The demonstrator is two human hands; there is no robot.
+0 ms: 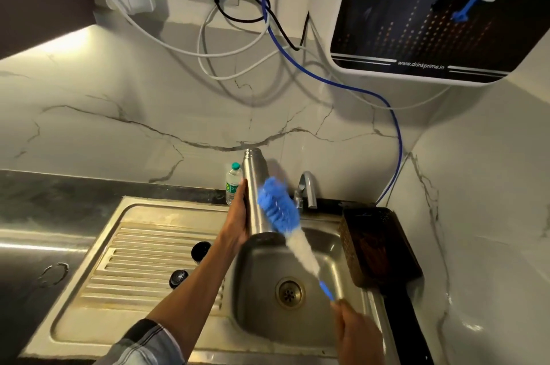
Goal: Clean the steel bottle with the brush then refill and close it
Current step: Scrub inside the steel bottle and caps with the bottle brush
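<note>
The steel bottle (253, 186) stands upright over the sink basin (262, 305), its mouth open at the top. My left hand (238, 213) grips its lower body from the left. My right hand (357, 332) holds the handle of a long bottle brush (279, 207). The brush's blue and white bristles lie against the outside of the bottle's right side, blurred with motion. Two black round pieces, a cap (201, 250) and a lid (178, 277), lie on the steel drainboard (125, 263).
A small plastic water bottle (232, 183) stands behind the drainboard. The tap (308, 189) rises behind the basin. A dark basket (378, 245) sits right of the sink. A water purifier (431, 22) hangs on the wall above, with loose cables and a blue tube (395, 132).
</note>
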